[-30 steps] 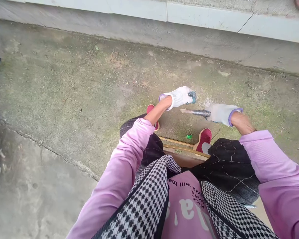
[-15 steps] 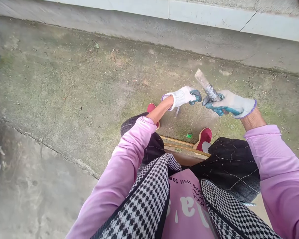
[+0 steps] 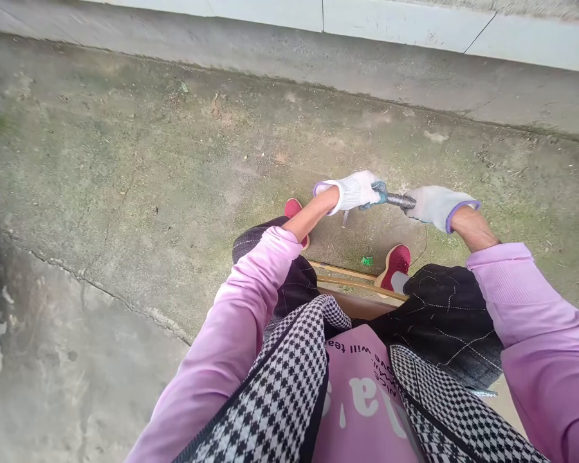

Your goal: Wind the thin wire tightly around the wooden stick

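Observation:
A short stick wound with shiny silver wire (image 3: 399, 200) lies level between my two hands. My left hand (image 3: 354, 191), in a white glove with blue-grey coated fingers, is closed around one end of it. The stick's pale bare end is out of sight, apparently inside that hand. My right hand (image 3: 431, 204), in a matching glove, is closed over the other end, with its knuckles up. A thin greyish piece (image 3: 346, 217) hangs or stands just below my left hand; I cannot tell what it is.
My red shoes (image 3: 395, 262) stand on mossy concrete ground (image 3: 174, 161). Wooden bars (image 3: 347, 270) of a seat or frame run between my legs. A small green scrap (image 3: 367, 261) lies by one shoe. Ahead is a low concrete step (image 3: 270, 54) with a white tiled edge.
My right hand has turned over and lowered the stick from tilted up to level. My left hand, apart from the stick before, now grips its other end.

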Demonstrator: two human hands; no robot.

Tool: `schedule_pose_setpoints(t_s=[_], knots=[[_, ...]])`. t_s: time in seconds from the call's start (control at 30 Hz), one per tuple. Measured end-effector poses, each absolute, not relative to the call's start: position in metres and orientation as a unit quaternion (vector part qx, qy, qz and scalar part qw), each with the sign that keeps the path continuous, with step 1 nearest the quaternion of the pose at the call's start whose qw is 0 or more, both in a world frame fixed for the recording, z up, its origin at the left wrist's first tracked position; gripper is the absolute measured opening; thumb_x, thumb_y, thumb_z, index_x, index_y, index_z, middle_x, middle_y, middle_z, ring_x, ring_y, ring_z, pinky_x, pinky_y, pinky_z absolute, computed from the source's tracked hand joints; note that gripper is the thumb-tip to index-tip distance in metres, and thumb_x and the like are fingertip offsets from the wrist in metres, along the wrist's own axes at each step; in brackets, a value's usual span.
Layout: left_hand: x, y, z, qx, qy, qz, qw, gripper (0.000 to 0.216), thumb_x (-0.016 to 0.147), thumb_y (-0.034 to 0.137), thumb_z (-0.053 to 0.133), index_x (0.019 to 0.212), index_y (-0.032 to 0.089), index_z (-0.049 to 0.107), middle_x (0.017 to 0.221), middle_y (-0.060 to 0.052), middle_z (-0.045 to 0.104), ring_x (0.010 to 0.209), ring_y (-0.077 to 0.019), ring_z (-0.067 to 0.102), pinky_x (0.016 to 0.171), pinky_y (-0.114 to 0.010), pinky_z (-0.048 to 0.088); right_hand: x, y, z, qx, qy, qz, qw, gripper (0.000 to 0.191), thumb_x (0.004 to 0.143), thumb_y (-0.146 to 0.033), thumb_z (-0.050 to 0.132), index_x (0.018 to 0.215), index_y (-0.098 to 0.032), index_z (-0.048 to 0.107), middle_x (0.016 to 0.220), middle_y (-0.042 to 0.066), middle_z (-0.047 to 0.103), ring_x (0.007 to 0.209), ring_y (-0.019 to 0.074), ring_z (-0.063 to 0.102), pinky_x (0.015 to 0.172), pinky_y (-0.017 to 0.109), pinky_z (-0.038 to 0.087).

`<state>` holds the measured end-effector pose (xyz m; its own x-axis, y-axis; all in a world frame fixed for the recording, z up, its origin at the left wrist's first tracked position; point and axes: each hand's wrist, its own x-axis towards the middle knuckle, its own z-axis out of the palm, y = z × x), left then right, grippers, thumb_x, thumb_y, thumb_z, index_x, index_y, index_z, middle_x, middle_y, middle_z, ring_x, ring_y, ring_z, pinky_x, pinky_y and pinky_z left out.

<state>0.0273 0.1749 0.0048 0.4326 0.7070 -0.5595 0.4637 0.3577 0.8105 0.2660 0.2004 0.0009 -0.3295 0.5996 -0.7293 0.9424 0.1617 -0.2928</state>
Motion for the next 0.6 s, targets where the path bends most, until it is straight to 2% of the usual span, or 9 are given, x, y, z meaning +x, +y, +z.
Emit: schedule_pose_setpoints(t_s=[0.1,0.17,0.23,0.3,0.37,0.47,0.53,0.6], knots=[[0.03,0.175,0.002,0.51,0.522,0.131,0.672,0.021,0.097,-0.001,0.073,0.101,0.014,0.087,0.062,0.002,0.066,0.064,-0.0137,0.055,0.073,-0.031,0.05,0.269,0.213,0.008,0.567,0.725,-0.315,0.23,0.01,0.095,-0.021,0.081,0.087,-0.022,0.074,0.08,0.012,0.074,0.076,0.0251,0.063,0.074,0.039,0.045],[0.029,0.176,0.001,0.497,0.517,0.152,0.681,0.025,0.099,-0.001,0.069,0.11,0.012,0.087,0.063,0.002,0.066,0.065,-0.0135,0.056,0.073,-0.031,0.052,0.267,0.213,0.016,0.594,0.7,-0.357,0.172,0.004,0.097,-0.023,0.079,0.101,-0.022,0.078,0.081,0.007,0.073,0.074,0.0226,0.063,0.071,0.035,0.047],[0.027,0.178,0.002,0.494,0.507,0.169,0.686,0.025,0.1,0.001,0.066,0.111,0.011,0.086,0.065,0.002,0.065,0.065,-0.013,0.057,0.072,-0.03,0.053,0.262,0.208,0.027,0.618,0.641,-0.451,0.065,0.011,0.095,-0.023,0.079,0.106,-0.021,0.078,0.075,0.002,0.068,0.067,0.0188,0.059,0.065,0.032,0.048],[0.025,0.18,0.005,0.497,0.498,0.184,0.687,0.021,0.099,0.004,0.067,0.108,0.013,0.084,0.069,0.002,0.066,0.065,-0.0121,0.058,0.071,-0.029,0.053,0.258,0.203,0.038,0.608,0.575,-0.547,-0.031,0.014,0.091,-0.022,0.084,0.102,-0.02,0.076,0.069,-0.002,0.061,0.062,0.0155,0.052,0.059,0.03,0.046],[0.025,0.181,0.006,0.503,0.495,0.191,0.682,0.016,0.098,0.005,0.07,0.101,0.015,0.081,0.072,0.002,0.066,0.066,-0.0113,0.058,0.072,-0.028,0.054,0.259,0.201,0.047,0.58,0.549,-0.599,-0.058,0.019,0.088,-0.026,0.089,0.1,-0.02,0.075,0.064,-0.004,0.057,0.059,0.0136,0.049,0.054,0.029,0.042],[0.023,0.184,0.005,0.516,0.51,0.178,0.665,0.02,0.1,0.001,0.07,0.089,0.017,0.076,0.069,0.003,0.064,0.07,-0.0116,0.055,0.076,-0.03,0.052,0.266,0.202,0.05,0.528,0.551,-0.646,-0.004,0.033,0.08,-0.035,0.096,0.104,-0.02,0.08,0.066,-0.002,0.062,0.056,0.0128,0.052,0.048,0.027,0.037],[0.019,0.186,0.003,0.532,0.521,0.16,0.647,0.028,0.1,-0.002,0.071,0.08,0.018,0.071,0.067,0.003,0.063,0.073,-0.0116,0.05,0.078,-0.031,0.049,0.27,0.201,0.042,0.469,0.565,-0.676,0.067,0.042,0.072,-0.043,0.101,0.103,-0.021,0.084,0.071,0.0,0.07,0.056,0.0133,0.056,0.046,0.026,0.041],[0.014,0.188,0.001,0.544,0.526,0.152,0.636,0.03,0.099,-0.001,0.076,0.076,0.019,0.07,0.064,0.003,0.062,0.078,-0.0124,0.048,0.08,-0.03,0.047,0.27,0.196,0.029,0.414,0.595,-0.675,0.138,0.042,0.068,-0.046,0.103,0.098,-0.024,0.086,0.074,-0.001,0.074,0.057,0.0139,0.058,0.048,0.026,0.045]])
